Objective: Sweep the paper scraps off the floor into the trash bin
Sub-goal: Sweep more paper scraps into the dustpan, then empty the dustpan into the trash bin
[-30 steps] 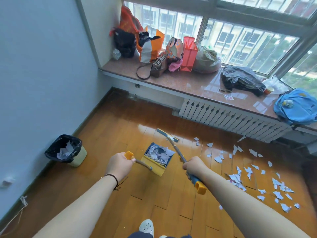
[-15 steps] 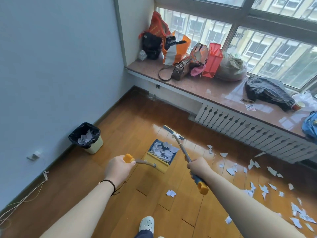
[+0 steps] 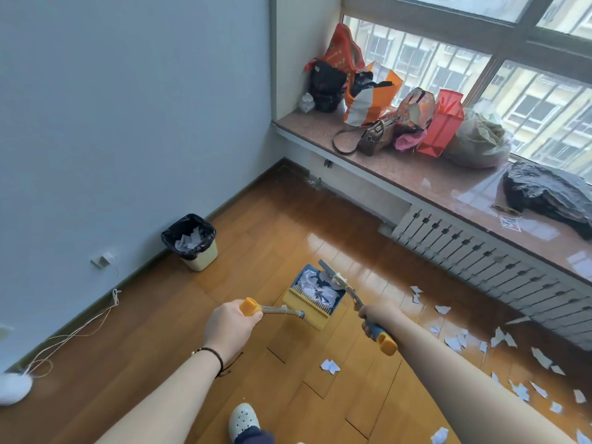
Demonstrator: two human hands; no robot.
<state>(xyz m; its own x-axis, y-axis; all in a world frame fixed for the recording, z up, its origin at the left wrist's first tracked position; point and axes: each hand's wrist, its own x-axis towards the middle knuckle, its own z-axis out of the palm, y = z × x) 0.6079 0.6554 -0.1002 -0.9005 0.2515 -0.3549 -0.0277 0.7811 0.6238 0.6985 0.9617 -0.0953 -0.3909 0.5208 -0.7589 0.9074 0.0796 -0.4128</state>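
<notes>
Wooden floor: your left hand grips the dustpan handle, right hand grips the broom; no legible writing.

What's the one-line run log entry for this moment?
left hand: holds dustpan, full of scraps | right hand: holds broom | trash bin: not reached | scraps on floor: remain

Floor: glossy wood planks. Dustpan: yellow-blue plastic, metal shaft. Bin at 10 o'clock: plastic, glossy black liner. Paper scraps matt.
</notes>
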